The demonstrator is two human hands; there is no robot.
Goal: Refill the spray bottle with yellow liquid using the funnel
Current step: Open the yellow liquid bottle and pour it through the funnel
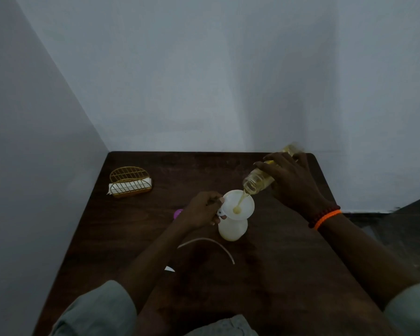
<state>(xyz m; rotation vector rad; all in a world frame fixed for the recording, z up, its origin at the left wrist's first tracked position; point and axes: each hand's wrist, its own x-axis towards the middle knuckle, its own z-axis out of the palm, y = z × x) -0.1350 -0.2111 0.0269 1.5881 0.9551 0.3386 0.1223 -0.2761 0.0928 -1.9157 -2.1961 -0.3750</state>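
Observation:
A white translucent spray bottle body (232, 230) stands upright mid-table without its sprayer head. A white funnel (239, 205) sits in its neck. My left hand (201, 210) pinches the funnel's tab at its left rim. My right hand (292, 181) grips a clear bottle of yellow liquid (257, 181), tilted mouth-down over the funnel. A thin yellow stream (241, 198) runs from its mouth into the funnel's centre, where a small yellow pool shows.
A curved white dip tube (212, 243) lies on the dark wooden table (277, 275) in front of the bottle. A pink-purple piece (178, 212) peeks out behind my left wrist. A gold wire napkin holder (130, 181) stands far left. Walls close in behind and left.

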